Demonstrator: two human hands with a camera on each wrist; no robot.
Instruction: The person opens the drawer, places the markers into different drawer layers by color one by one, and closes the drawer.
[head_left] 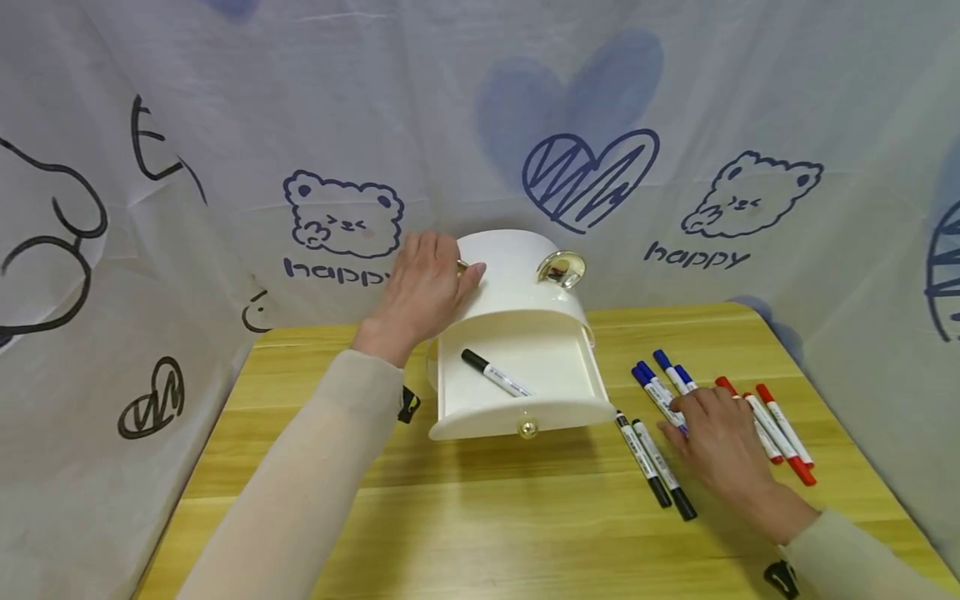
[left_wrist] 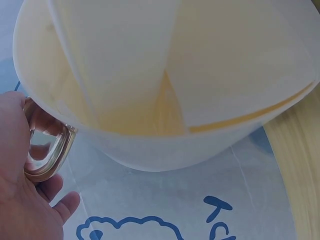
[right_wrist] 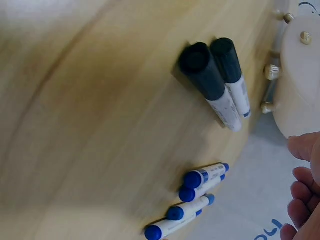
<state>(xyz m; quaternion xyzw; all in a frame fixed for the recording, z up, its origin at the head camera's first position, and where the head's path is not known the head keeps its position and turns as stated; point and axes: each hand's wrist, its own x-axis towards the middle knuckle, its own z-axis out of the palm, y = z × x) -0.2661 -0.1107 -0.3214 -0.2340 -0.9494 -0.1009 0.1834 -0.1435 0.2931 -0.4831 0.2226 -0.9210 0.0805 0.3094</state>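
A white storage box [head_left: 498, 267] with gold ear-shaped pieces on top stands at the back of the table. Its drawer [head_left: 480, 417] is pulled out, and one black-capped marker [head_left: 495, 372] lies slantwise inside. My left hand [head_left: 423, 287] grips the box's left gold ear [left_wrist: 55, 155], with the thumb toward the front. Over the loose markers at the right, my right hand [head_left: 723, 446] hangs with relaxed, bent fingers and holds nothing. Beneath and beside it lie several blue markers [head_left: 660, 392]. Two black markers [head_left: 654, 462] lie left of that hand.
Several red markers [head_left: 783, 425] lie to the right of the right hand. Behind the table [head_left: 480, 533] hangs a white sheet [head_left: 450, 100] with blue drawings. The open drawer juts out over the wood, and its gold knob [head_left: 528, 427] faces forward.
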